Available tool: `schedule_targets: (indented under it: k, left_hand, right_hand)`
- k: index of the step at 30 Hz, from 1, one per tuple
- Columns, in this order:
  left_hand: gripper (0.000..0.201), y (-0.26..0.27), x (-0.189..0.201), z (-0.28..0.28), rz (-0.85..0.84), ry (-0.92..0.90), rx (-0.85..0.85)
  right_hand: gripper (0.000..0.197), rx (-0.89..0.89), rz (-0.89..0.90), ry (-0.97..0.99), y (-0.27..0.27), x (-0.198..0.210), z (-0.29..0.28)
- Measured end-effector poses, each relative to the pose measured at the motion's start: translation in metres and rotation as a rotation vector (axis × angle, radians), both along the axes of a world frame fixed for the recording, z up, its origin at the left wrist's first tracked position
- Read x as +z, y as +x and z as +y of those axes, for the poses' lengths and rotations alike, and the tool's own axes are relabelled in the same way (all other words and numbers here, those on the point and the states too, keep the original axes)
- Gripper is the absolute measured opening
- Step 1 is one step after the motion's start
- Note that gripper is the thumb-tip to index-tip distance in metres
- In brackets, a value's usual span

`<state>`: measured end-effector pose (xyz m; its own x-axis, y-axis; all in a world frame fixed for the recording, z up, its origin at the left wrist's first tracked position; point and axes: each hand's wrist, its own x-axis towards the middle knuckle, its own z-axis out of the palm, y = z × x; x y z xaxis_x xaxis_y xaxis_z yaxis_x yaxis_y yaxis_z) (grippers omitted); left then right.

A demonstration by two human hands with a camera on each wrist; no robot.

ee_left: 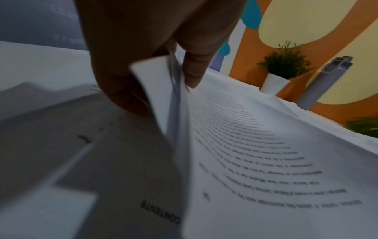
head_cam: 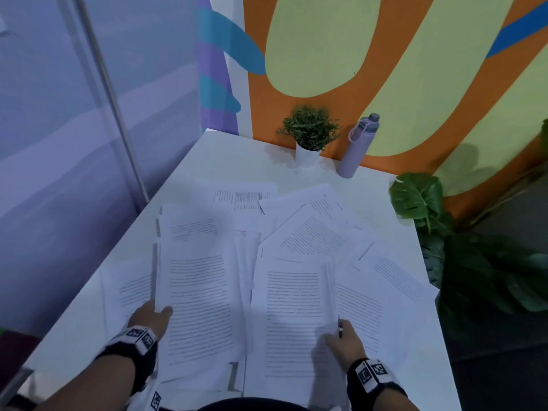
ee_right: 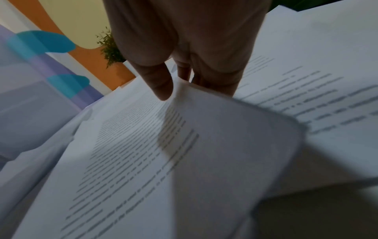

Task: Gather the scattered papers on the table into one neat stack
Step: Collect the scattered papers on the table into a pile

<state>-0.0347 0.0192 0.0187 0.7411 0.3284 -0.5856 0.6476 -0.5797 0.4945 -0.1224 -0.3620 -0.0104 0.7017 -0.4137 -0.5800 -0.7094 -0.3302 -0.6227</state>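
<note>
Several printed sheets lie scattered and overlapping across the white table (head_cam: 225,149). My left hand (head_cam: 152,317) pinches the left edge of a small bundle of sheets (head_cam: 201,304), thumb on top and fingers under it; the pinched edge of the bundle (ee_left: 174,100) shows close up in the left wrist view. My right hand (head_cam: 341,341) pinches the right edge of another printed sheet (head_cam: 293,318), whose corner curls upward. In the right wrist view my thumb (ee_right: 161,82) presses that lifted sheet (ee_right: 214,145). More sheets (head_cam: 314,232) fan out behind, towards the wall.
A small potted plant (head_cam: 308,137) and a lilac water bottle (head_cam: 354,149) stand at the table's far edge against the painted wall. A big-leaved plant (head_cam: 421,200) stands off the table's right side. Bare tabletop shows at the far left.
</note>
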Motion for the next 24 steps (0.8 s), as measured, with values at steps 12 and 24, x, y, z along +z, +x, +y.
schedule_targets:
  k: [12, 24]
  left_hand:
    - [0.048, -0.008, 0.006, 0.014, -0.020, -0.127, -0.098]
    - [0.075, -0.007, 0.015, 0.040, 0.000, -0.011, -0.074]
  right_hand:
    - [0.013, 0.081, 0.055, -0.126, 0.002, 0.009, -0.037]
    - [0.024, 0.066, -0.103, -0.211, 0.010, 0.027, -0.058]
